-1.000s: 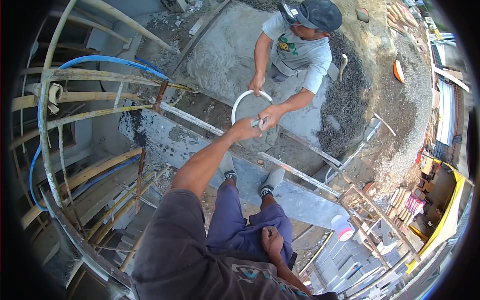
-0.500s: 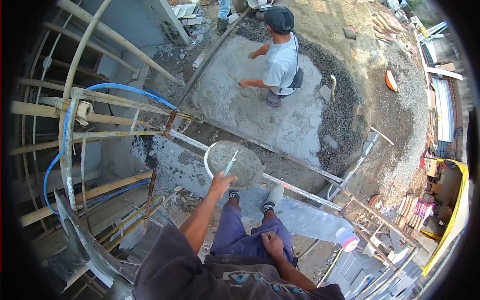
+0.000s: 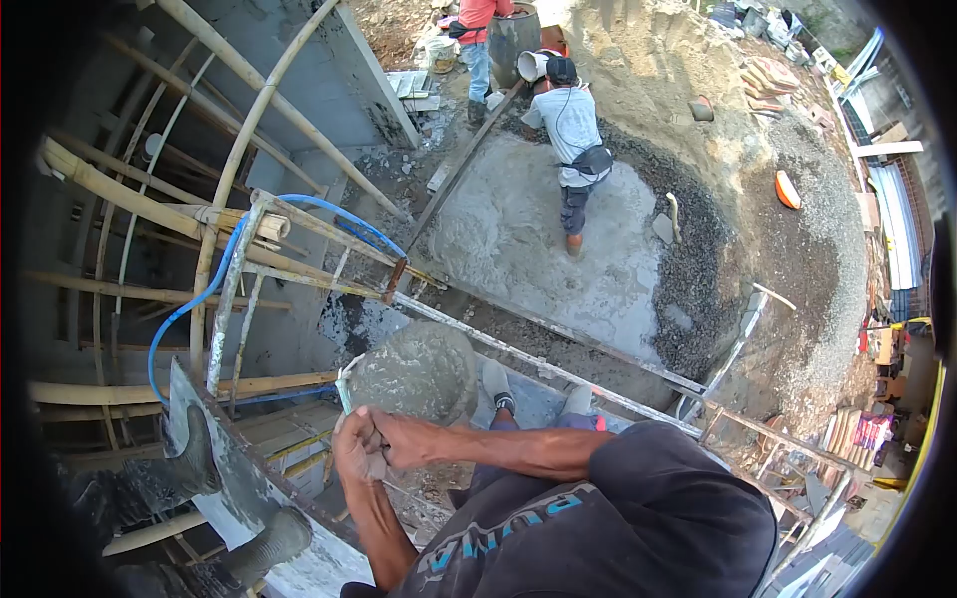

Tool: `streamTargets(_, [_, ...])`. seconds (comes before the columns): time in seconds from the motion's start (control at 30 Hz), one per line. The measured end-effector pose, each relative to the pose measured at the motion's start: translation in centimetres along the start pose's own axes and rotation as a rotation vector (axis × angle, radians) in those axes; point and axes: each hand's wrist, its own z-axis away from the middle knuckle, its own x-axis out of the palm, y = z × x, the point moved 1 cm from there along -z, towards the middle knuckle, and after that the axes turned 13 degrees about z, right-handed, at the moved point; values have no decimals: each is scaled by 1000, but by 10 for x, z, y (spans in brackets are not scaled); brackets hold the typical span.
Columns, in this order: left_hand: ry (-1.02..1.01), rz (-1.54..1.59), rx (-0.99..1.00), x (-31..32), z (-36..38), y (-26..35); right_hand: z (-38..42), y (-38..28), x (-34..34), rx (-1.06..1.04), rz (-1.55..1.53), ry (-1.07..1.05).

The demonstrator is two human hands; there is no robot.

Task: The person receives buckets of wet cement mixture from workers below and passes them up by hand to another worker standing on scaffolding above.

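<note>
A bucket of wet grey concrete (image 3: 417, 374) hangs in front of me at the left, beside the scaffold. My left hand (image 3: 356, 445) is closed on the bucket's handle (image 3: 344, 387), at the near left side of the bucket. Right against it, my right hand (image 3: 407, 439) is closed at the same handle, with my forearm crossing my body. The fingers of both hands overlap there, so part of the grip is hidden. My shoes (image 3: 495, 384) rest on a grey ledge beyond the bucket.
Another person's boots (image 3: 196, 453) stand on a board at the left. A metal scaffold rail (image 3: 538, 361) crosses ahead. Beyond it, a co-worker (image 3: 568, 125) bends over wet concrete (image 3: 498, 214). A second person (image 3: 477, 55) stands by a drum (image 3: 510, 45). Bamboo poles (image 3: 254, 115) rise at the left.
The bucket has moved left and nearer. My right hand has left my thigh and joined my left at the handle. My body has turned left. The co-worker has moved back and bent over.
</note>
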Motion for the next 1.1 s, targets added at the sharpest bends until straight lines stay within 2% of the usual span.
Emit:
streamTargets(0.07, [-11, 52, 97, 10, 34, 44, -9, -60, -16, -157, -20, -35])
streamTargets(0.13, [-144, 243, 154, 29, 71, 85, -10, -132, -46, -284, -27, -76])
streamTargets(0.2, [-322, 398, 215, 37, 96, 122, -26, -173, -44, -461, -232, -116])
streamTargets(0.27, [-365, 405, 216, 40, 117, 164, -36, -218, -48, -520, -227, -133])
streamTargets(0.37, [-460, 403, 329, 47, 138, 214, -55, -271, -46, -657, -220, -88])
streamTargets(0.47, [-629, 411, 319, 47, 145, 262, -84, -311, -38, -784, -270, -29])
streamTargets(0.53, [-713, 351, 394, 46, 152, 301, -98, -343, -39, -842, -354, -34])
streamTargets(0.57, [-694, 284, 459, 49, 158, 323, -113, -360, -39, -883, -261, -17])
streamTargets(0.6, [-716, 294, 519, 48, 162, 350, -114, -380, -52, -813, -229, -66])
streamTargets(0.63, [-671, 301, 574, 57, 174, 375, -128, -396, -47, -879, -224, 14])
streamTargets(0.7, [-804, 33, 488, 83, 188, 418, -100, -417, -70, -724, 11, 253])
streamTargets(0.8, [-774, -335, 391, 131, 241, 470, -66, -415, -112, -1004, 182, 401])
streamTargets(0.87, [-1070, 169, 695, 140, 237, 437, -44, -384, -130, -1171, -14, 582])
streamTargets(0.9, [-1052, 102, 980, 146, 241, 421, -32, -361, -138, -1241, -118, 687])
streamTargets(0.93, [-983, 52, 1266, 151, 245, 405, -21, -336, -148, -1109, -94, 607])
streamTargets(0.97, [-717, -353, 1648, 148, 261, 391, -10, -307, -156, -981, -69, 525])
streamTargets(1.03, [-372, -752, 1854, 158, 268, 362, 3, -234, -162, -675, -16, 492])
streamTargets(1.1, [-394, -673, 1572, 152, 239, 315, 16, -140, -162, -362, 121, 433])
